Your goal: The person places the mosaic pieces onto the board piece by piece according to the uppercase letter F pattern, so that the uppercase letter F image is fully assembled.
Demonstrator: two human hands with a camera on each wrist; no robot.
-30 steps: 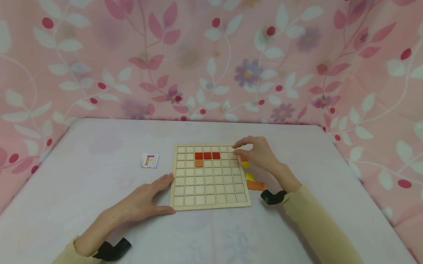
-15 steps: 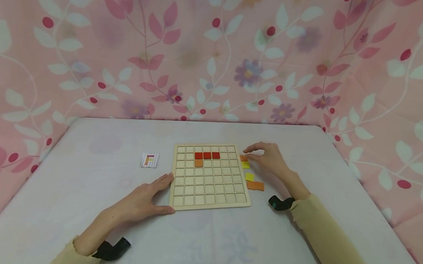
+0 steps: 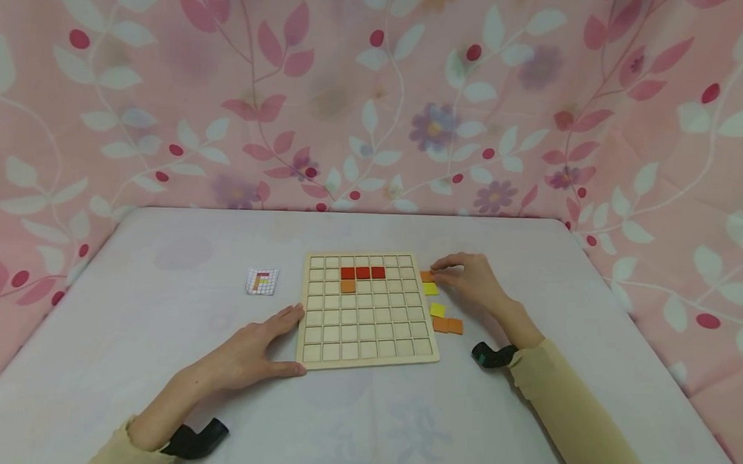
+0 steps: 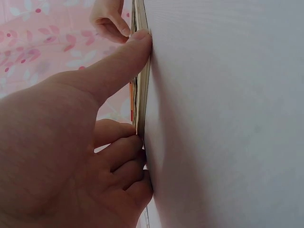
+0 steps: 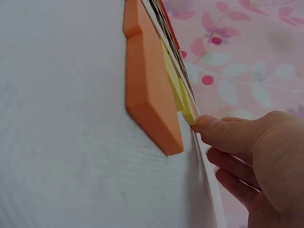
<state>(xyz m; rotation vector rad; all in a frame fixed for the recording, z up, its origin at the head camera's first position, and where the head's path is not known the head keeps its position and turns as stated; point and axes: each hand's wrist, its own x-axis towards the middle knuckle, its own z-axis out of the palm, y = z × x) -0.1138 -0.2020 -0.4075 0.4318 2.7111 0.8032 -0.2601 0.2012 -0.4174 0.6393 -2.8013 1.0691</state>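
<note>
A square wooden grid board (image 3: 367,332) lies mid-table. Three red tiles (image 3: 362,272) sit in a row in its cells, with one orange tile (image 3: 348,286) below the leftmost. My left hand (image 3: 248,355) rests along the board's left side, fingers and thumb extended; in the left wrist view its thumb (image 4: 118,64) touches the board's edge. Past the right edge, my right hand (image 3: 475,281) pinches a loose orange tile (image 3: 426,276) between thumb and forefinger. The right wrist view partly hides this tile behind a yellow tile (image 5: 188,111) and the thumb (image 5: 213,130).
Beside the board's right edge lie two yellow tiles, one at the back (image 3: 430,288) and one nearer (image 3: 438,310), and a pair of orange tiles (image 3: 447,325). A small card (image 3: 262,282) printed with a coloured grid lies left of the board. A floral cloth (image 3: 351,120) hangs behind the table.
My right hand has moved right and nearer from over the board's far right corner, then its fingertips closed in on the loose orange tile. My left hand has stayed put.
</note>
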